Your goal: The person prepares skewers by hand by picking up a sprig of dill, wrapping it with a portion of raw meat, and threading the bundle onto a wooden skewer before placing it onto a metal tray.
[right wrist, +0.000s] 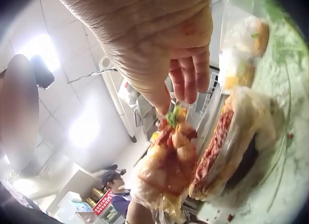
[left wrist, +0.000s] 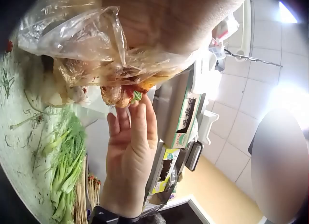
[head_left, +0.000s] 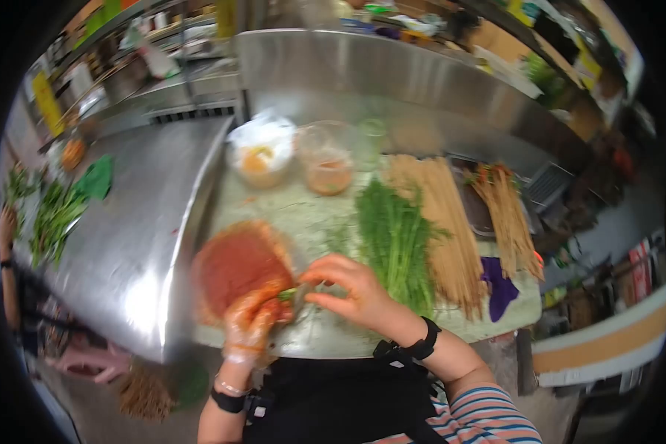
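Observation:
The left hand (head_left: 248, 325), in a clear plastic glove smeared orange, holds a small red-coated bundle (right wrist: 176, 137) with green leaf (right wrist: 172, 119) at its top. Facing it, the bare right hand (head_left: 351, 292) has its thumb and fingers spread apart at that green end; whether the fingertips touch it is unclear. Beside the left hand lies a round, plastic-lined container of red minced filling (head_left: 240, 266). Green herbs (head_left: 396, 244) lie to the right on the pale board (head_left: 318, 337). The left glove hides part of the bundle.
Bundled wooden skewers (head_left: 440, 237), a tray with more skewers (head_left: 507, 214) and a purple cloth (head_left: 499, 288) lie at right. Two tubs (head_left: 259, 159) (head_left: 327, 166) stand behind. A steel counter (head_left: 133, 244) with leafy greens (head_left: 55, 218) is at left, where another person's arm (head_left: 9, 274) shows.

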Action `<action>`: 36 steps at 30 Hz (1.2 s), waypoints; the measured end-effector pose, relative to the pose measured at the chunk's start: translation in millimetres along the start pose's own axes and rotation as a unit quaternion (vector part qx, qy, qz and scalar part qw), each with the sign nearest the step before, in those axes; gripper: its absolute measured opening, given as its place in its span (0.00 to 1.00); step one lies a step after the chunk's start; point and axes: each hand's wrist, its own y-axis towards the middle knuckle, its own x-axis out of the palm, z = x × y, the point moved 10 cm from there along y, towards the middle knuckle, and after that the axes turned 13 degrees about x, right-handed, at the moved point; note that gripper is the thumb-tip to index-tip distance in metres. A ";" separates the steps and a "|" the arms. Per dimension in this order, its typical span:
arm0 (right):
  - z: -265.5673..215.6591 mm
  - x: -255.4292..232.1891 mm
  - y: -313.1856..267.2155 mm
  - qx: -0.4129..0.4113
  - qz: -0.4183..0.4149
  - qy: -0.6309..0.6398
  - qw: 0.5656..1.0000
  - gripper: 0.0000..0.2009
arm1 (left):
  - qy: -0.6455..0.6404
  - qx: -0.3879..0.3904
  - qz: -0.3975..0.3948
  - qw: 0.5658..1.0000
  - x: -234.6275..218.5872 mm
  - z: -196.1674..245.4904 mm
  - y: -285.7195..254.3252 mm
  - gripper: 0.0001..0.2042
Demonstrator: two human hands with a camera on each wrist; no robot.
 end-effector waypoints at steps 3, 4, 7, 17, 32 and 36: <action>36.9 -107.0 -14.3 0.064 0.133 -0.054 0.988 0.06 | -0.238 -0.129 0.127 0.954 39.2 -35.3 -7.7 0.13; 62.3 -132.9 -15.8 0.124 0.174 -0.032 0.976 0.05 | -0.228 -0.126 0.127 0.957 31.0 -35.3 -5.5 0.13; 145.7 -207.1 -30.1 0.241 0.249 -0.140 0.928 0.09 | -0.165 -0.090 0.117 0.975 15.6 -32.9 -1.9 0.12; 250.9 -284.6 -44.8 0.496 0.111 -0.381 0.772 0.08 | -0.184 -0.040 0.140 0.972 17.4 -40.4 -7.7 0.12; 145.2 -289.0 -45.6 0.351 0.196 0.012 0.915 0.06 | -0.204 -0.092 0.129 0.966 16.0 -45.5 -8.9 0.13; 86.3 -230.7 -33.9 0.221 0.220 0.254 0.915 0.06 | -0.251 -0.124 0.173 0.944 15.4 -67.1 -14.4 0.13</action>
